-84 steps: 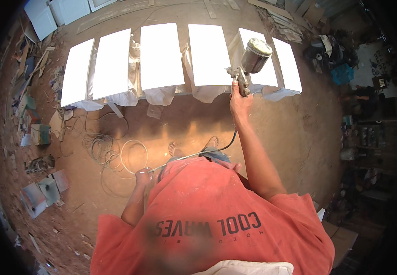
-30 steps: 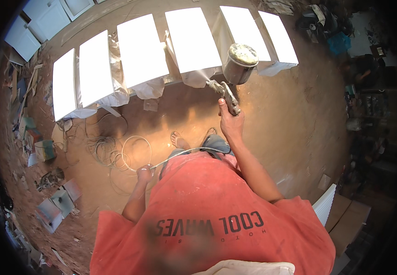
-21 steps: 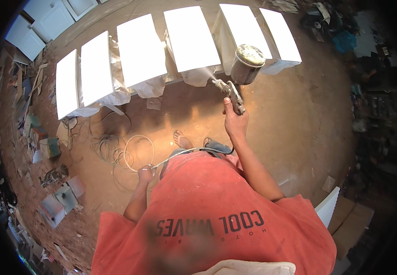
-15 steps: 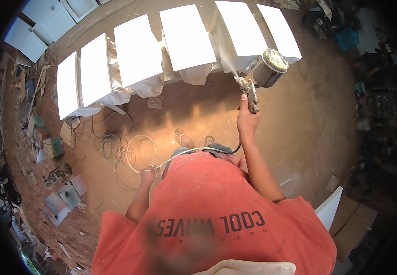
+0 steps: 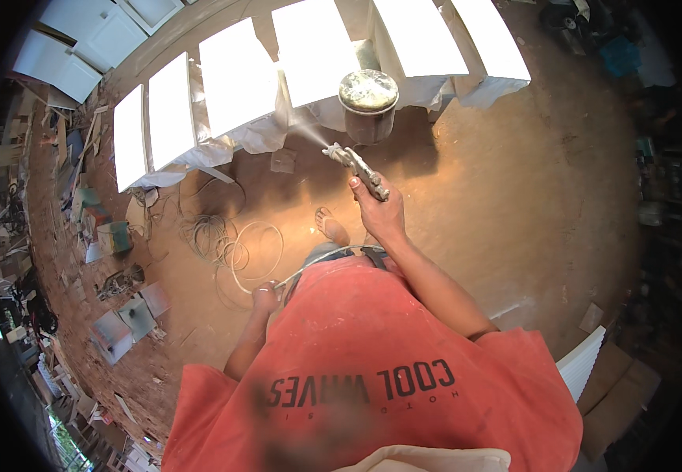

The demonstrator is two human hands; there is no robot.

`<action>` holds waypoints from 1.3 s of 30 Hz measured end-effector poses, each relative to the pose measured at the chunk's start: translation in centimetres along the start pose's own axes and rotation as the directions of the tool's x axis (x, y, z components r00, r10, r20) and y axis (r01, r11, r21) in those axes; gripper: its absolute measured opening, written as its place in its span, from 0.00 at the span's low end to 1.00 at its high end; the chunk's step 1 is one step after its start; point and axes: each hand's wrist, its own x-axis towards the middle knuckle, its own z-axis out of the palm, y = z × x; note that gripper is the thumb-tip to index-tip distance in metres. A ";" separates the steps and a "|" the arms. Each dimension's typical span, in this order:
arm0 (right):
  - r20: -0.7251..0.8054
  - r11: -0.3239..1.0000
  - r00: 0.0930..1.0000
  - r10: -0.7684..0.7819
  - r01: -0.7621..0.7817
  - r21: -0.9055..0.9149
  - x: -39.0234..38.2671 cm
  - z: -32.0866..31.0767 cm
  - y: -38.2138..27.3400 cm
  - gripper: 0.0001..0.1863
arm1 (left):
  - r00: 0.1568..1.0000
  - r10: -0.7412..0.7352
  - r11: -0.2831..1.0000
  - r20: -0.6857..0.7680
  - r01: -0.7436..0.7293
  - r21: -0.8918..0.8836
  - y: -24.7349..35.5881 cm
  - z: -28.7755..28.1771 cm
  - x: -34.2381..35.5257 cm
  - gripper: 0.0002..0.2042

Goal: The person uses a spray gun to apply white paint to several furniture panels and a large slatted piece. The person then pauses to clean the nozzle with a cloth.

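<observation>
My right hand grips a metal spray gun whose cup has a paint-stained lid. A white mist fans from the nozzle toward the near ends of several white panels, raised in a row on supports with crumpled pale sheeting below them. My left hand, low beside my red shirt, is closed on a thin pale hose, which runs across my waist. Loose hose loops lie on the floor left of my feet.
White cabinet doors stand at the upper left. Scrap wood, boxes and small boards litter the left side. A dark wheeled vehicle and blue item are at upper right. Cardboard and a ribbed white board lie lower right.
My right hand and the spray gun have swung left from the right-hand panels toward the middle. Mist, not visible in the earliest frame, comes from the nozzle. My feet have shifted slightly.
</observation>
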 end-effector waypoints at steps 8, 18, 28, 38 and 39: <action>-0.223 0.989 0.964 0.145 -0.144 0.020 2.2 -6.4 2.9 0.24 | 0.999 -0.034 0.999 -0.015 0.033 -0.026 0.9 1.6 -3.2 0.12; -0.347 0.998 0.938 0.031 -0.011 0.062 1.4 -5.1 5.2 0.20 | 0.989 -0.140 0.986 -0.056 0.134 -0.095 0.1 4.3 -8.0 0.14; 0.044 0.995 0.994 -0.101 0.102 -0.023 -3.2 7.8 4.0 0.17 | 0.971 -0.206 0.958 -0.121 0.175 -0.229 -6.2 5.7 -11.2 0.13; 0.026 0.999 0.999 -0.030 0.030 0.019 -6.5 15.8 0.6 0.20 | 0.989 -0.036 0.996 -0.142 0.023 -0.092 -18.6 2.2 -5.0 0.12; -0.030 1.000 1.000 -0.005 0.005 -0.002 -6.7 15.6 -0.6 0.21 | 0.991 -0.029 0.995 -0.132 0.016 -0.098 -19.5 1.8 -3.9 0.12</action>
